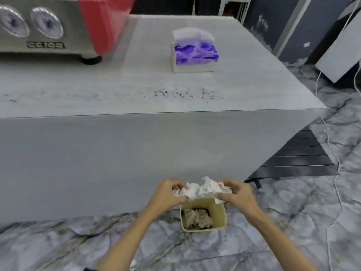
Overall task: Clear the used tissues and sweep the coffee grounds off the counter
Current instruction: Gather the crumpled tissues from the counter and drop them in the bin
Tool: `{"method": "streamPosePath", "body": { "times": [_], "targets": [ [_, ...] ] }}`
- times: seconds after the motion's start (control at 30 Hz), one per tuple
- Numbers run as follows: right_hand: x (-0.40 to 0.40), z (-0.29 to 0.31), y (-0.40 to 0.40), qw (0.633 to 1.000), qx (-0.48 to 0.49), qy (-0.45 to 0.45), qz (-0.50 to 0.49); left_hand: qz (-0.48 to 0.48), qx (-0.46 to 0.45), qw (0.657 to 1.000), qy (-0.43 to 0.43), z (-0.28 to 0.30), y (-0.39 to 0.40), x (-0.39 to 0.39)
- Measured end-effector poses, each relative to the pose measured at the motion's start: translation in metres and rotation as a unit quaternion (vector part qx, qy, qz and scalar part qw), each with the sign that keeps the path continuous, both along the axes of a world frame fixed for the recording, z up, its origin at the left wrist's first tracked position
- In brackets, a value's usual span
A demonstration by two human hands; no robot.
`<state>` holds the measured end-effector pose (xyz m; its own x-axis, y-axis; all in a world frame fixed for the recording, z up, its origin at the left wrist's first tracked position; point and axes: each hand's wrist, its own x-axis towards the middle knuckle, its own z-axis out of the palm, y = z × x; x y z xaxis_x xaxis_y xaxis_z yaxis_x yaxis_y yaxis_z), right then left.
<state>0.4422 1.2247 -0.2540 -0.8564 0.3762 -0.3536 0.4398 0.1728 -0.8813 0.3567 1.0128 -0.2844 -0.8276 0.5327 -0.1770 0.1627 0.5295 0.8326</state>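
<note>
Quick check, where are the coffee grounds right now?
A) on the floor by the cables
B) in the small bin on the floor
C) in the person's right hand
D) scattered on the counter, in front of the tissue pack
D: dark coffee grounds lie scattered on the counter in front of the tissue pack, while both hands hold crumpled tissues over the bin.

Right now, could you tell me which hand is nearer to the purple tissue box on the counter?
Right, narrowly. The right hand is below the tissue box and a little to its right; the left hand sits farther left. Both hold crumpled tissues above the bin.
</note>
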Motion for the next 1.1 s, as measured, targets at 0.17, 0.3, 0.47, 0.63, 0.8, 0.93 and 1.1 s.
{"method": "streamPosePath", "body": {
  "times": [0.17, 0.3, 0.47, 0.63, 0.8, 0.93, 1.1],
  "targets": [
    [-0.006, -0.132, 0.043, 0.999, 0.026, -0.021, 0.013, -0.008, -0.041, 0.999, -0.016, -0.125, 0.049, -0.007],
    [-0.012, -0.252, 0.058, 0.993, 0.082, -0.069, 0.056, -0.034, -0.092, 0.994, -0.051, -0.234, 0.079, -0.006],
    [-0.022, -0.361, 0.063, 0.963, 0.157, -0.139, 0.167, -0.096, -0.195, 0.974, -0.058, -0.33, 0.104, -0.003],
    [-0.019, -0.351, 0.052, 0.943, 0.205, -0.173, 0.196, -0.132, -0.31, 0.942, -0.001, -0.309, 0.106, 0.006],
    [-0.017, -0.202, 0.035, 0.917, 0.276, -0.16, 0.241, -0.2, -0.375, 0.904, 0.056, -0.159, 0.094, 0.012],
    [-0.015, -0.036, 0.025, 0.897, 0.307, -0.123, 0.295, -0.209, -0.384, 0.895, 0.091, 0.008, 0.08, 0.023],
    [-0.014, 0.157, 0.013, 0.885, 0.322, -0.055, 0.333, -0.169, -0.365, 0.904, 0.144, 0.193, 0.057, 0.036]
  ]
}}
